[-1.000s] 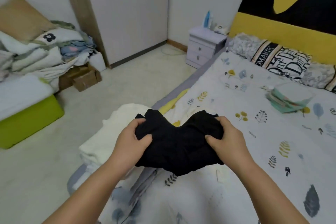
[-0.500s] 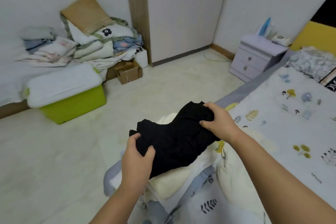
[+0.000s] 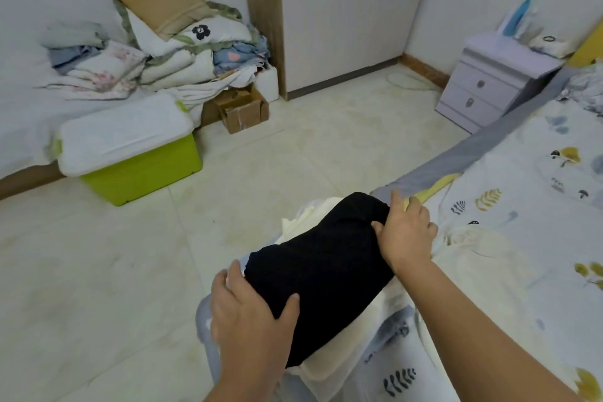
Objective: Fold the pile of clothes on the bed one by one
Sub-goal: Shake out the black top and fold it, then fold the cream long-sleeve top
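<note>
A folded black garment [image 3: 321,271] lies on top of a cream-white folded stack [image 3: 329,365] at the bed's corner. My left hand [image 3: 251,313] grips its near left end, thumb on top. At its far right end my right hand [image 3: 406,232] presses down, fingers curled over the edge. More cream cloth [image 3: 483,258] lies rumpled to the right on the leaf-patterned bed sheet [image 3: 522,206].
Beyond the bed's edge is pale tiled floor [image 3: 293,157]. A green bin with a white lid [image 3: 130,153], a cardboard box [image 3: 243,108] and a heap of bedding [image 3: 169,52] line the far wall. A lilac nightstand [image 3: 489,81] stands by the bed, a wardrobe [image 3: 342,10] behind.
The view swung left, away from the headboard. Both hands carried the black garment from mid-air down and left onto the cream stack at the bed's corner, where it now lies flattened.
</note>
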Demonstrator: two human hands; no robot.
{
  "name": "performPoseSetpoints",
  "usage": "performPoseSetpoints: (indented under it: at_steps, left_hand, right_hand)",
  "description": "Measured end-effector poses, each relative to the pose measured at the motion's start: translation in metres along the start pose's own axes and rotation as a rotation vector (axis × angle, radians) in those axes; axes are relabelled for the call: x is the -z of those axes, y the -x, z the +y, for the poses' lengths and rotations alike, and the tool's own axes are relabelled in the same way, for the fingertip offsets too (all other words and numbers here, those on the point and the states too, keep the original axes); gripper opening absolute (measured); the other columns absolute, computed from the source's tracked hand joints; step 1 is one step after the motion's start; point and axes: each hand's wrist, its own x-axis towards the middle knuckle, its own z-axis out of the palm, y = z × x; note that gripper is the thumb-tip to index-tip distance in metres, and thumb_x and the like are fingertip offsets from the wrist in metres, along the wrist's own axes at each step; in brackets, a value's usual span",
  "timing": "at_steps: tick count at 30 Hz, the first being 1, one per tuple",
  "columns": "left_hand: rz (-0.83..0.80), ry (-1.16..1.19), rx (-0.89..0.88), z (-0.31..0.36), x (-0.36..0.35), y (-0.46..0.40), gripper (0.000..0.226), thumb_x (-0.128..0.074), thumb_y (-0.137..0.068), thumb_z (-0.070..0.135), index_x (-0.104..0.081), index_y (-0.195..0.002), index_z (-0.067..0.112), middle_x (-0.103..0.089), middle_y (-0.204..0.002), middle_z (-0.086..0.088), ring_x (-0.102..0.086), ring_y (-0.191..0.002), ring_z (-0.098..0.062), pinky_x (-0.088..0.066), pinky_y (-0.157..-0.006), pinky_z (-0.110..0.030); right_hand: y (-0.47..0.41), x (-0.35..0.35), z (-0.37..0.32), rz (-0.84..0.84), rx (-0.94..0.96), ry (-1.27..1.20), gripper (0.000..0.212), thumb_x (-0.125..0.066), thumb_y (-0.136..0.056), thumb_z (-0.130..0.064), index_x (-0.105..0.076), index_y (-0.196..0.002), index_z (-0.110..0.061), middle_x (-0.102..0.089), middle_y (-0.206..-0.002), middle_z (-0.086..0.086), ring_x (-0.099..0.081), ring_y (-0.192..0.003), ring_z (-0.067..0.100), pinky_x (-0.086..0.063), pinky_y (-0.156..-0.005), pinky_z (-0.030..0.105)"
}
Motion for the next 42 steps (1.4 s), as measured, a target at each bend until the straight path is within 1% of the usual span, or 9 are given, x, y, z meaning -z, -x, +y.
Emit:
performPoseSetpoints:
  at_steps: [3, 5, 8, 10, 12, 19, 26, 33, 42]
  left_hand:
    - [0.188, -0.265, -0.441, 0.011, -0.003, -0.008, 0.075, -0.077, -0.064, 0.038, -0.054, -0.126, 0.003, -0.048, -0.133, -0.026, -0.048, -0.122, -0.044, -0.041, -0.088, -0.062]
    - [0.115, -0.384, -0.630, 0.019, -0.009, -0.015, 0.064, -0.072, -0.071, 0.041, -0.058, -0.124, 0.008, -0.051, -0.134, -0.021, -0.049, -0.123, -0.040, -0.040, -0.089, -0.064]
    - [-0.275, -0.510, -0.580, 0.014, -0.024, -0.026, 0.074, -0.041, -0.088, 0.059, -0.021, -0.148, 0.020, -0.018, -0.156, -0.006, -0.017, -0.144, -0.026, -0.017, -0.112, -0.054]
    - [-0.372, -0.524, -0.511, 0.002, -0.035, -0.035, 0.069, -0.018, -0.092, 0.061, 0.003, -0.149, 0.028, 0.004, -0.158, 0.004, 0.004, -0.146, -0.018, 0.000, -0.115, -0.047]
    - [-0.383, -0.529, -0.515, -0.001, -0.040, -0.039, 0.069, -0.015, -0.092, 0.062, 0.006, -0.148, 0.030, 0.007, -0.158, 0.006, 0.007, -0.145, -0.017, 0.002, -0.115, -0.046]
    - [-0.404, -0.541, -0.516, 0.026, -0.019, -0.038, 0.067, -0.033, -0.092, 0.057, -0.013, -0.147, 0.026, -0.006, -0.157, 0.000, -0.001, -0.145, -0.022, -0.005, -0.115, -0.050]
    - [-0.343, -0.180, -0.725, 0.090, -0.020, -0.007, 0.038, -0.048, -0.091, 0.033, -0.049, -0.129, 0.025, -0.049, -0.131, 0.009, -0.040, -0.124, -0.013, -0.031, -0.102, -0.027]
    - [-0.483, -0.168, -0.898, 0.140, -0.078, 0.042, 0.032, -0.042, -0.092, 0.027, -0.052, -0.123, 0.025, -0.057, -0.116, 0.007, -0.049, -0.107, -0.015, -0.039, -0.088, -0.028]
    - [-0.680, -0.339, -0.884, 0.140, -0.199, 0.075, 0.029, -0.043, -0.090, 0.021, -0.052, -0.118, 0.018, -0.057, -0.113, -0.001, -0.053, -0.102, -0.018, -0.039, -0.079, -0.025]
  right_hand:
    - [0.017, -0.009, -0.014, 0.036, -0.014, -0.007, 0.066, -0.039, -0.094, -0.047, -0.011, -0.149, -0.022, -0.009, -0.155, 0.016, -0.006, -0.142, 0.032, -0.013, -0.110, 0.055]
    - [0.025, -0.020, -0.020, -0.094, 0.051, -0.008, 0.068, -0.027, -0.095, -0.055, -0.001, -0.150, -0.025, 0.005, -0.157, 0.012, 0.008, -0.144, 0.029, -0.003, -0.111, 0.058]
    - [0.027, -0.035, -0.016, -0.277, 0.112, 0.013, 0.071, -0.019, -0.094, -0.059, 0.010, -0.149, -0.025, 0.013, -0.157, 0.010, 0.014, -0.144, 0.024, 0.000, -0.112, 0.056]
    - [0.025, -0.039, -0.012, -0.307, 0.116, 0.004, 0.072, -0.019, -0.094, -0.060, 0.011, -0.148, -0.025, 0.012, -0.157, 0.009, 0.013, -0.144, 0.024, -0.001, -0.113, 0.056]
    - [0.023, -0.038, -0.009, -0.323, 0.119, -0.009, 0.072, -0.020, -0.094, -0.060, 0.010, -0.149, -0.025, 0.011, -0.158, 0.009, 0.012, -0.145, 0.023, -0.001, -0.113, 0.055]
    - [0.028, -0.002, 0.007, -0.192, 0.145, -0.275, 0.064, -0.037, -0.097, -0.045, -0.011, -0.149, -0.019, -0.007, -0.157, 0.011, -0.009, -0.144, 0.024, -0.017, -0.115, 0.039]
    - [0.063, 0.035, 0.071, -0.136, 0.060, -0.272, 0.036, -0.043, -0.097, -0.029, -0.049, -0.130, -0.016, -0.050, -0.126, 0.006, -0.047, -0.115, 0.021, -0.037, -0.091, 0.028]
    - [0.107, 0.031, 0.160, -0.242, -0.154, -0.216, 0.032, -0.042, -0.096, -0.023, -0.051, -0.127, -0.018, -0.053, -0.127, 0.005, -0.048, -0.117, 0.023, -0.037, -0.093, 0.028]
    - [0.136, -0.020, 0.254, -0.328, -0.361, -0.219, 0.035, -0.037, -0.096, -0.019, -0.049, -0.128, -0.019, -0.052, -0.125, 0.004, -0.047, -0.116, 0.021, -0.039, -0.093, 0.027]
